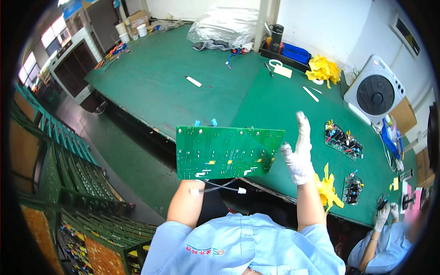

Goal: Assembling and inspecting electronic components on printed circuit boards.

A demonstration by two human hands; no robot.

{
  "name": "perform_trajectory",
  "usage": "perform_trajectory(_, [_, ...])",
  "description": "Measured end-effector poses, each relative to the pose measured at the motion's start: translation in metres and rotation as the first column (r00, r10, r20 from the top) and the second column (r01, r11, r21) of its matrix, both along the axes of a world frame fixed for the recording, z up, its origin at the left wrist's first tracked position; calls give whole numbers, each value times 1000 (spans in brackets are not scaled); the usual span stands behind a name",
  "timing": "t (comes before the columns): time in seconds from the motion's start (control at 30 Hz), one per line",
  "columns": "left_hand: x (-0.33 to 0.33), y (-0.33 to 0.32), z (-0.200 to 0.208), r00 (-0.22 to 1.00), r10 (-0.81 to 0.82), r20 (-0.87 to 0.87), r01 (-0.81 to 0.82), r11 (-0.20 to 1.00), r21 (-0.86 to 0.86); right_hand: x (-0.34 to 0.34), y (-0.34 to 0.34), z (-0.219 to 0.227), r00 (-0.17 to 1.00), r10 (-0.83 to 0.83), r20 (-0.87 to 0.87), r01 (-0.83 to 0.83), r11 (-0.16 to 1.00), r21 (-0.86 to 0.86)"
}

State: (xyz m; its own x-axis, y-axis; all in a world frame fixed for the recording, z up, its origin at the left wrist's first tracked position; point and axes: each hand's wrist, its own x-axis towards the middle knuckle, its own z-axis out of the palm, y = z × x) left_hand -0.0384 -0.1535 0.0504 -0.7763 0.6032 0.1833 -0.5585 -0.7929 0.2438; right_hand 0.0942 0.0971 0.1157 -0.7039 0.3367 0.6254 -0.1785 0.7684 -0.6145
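Observation:
I hold a large green circuit board up in front of me, solder side toward me, with small yellow and blue tabs on it. My left forearm rises behind the board, and the board hides the left hand that carries it from behind. White wires with small connectors dangle below the board. My right hand wears a white glove and stands upright at the board's right edge, its fingers straight and its thumb close to that edge.
The green table carries two smaller populated boards, yellow tape scraps, a white fan, a blue tray and a plastic bag. Green racks of boards stand at left. A co-worker's gloved hand works at lower right.

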Motion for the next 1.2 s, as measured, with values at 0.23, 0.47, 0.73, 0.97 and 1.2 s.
perform_trajectory(0.23, [8,12,-33,991,-84,-103,81,996,-34,-36,-34,35,892,231,389,-374,861,345])
perform_trajectory(0.47, [-6,28,-60,977,-207,-61,214,964,159,-52,-30,18,838,219,500,-319,940,122])
perform_trajectory(0.73, [-46,36,-49,991,-101,-84,76,961,-266,-59,-23,22,861,245,446,-347,923,164])
perform_trajectory(0.97, [-83,0,-7,311,259,-914,-946,-10,-325,-55,-19,3,893,-21,450,-203,873,443])
perform_trajectory(1.2, [-12,73,32,-204,-479,-854,-977,42,210,-56,-23,-21,902,-49,430,-162,884,439])
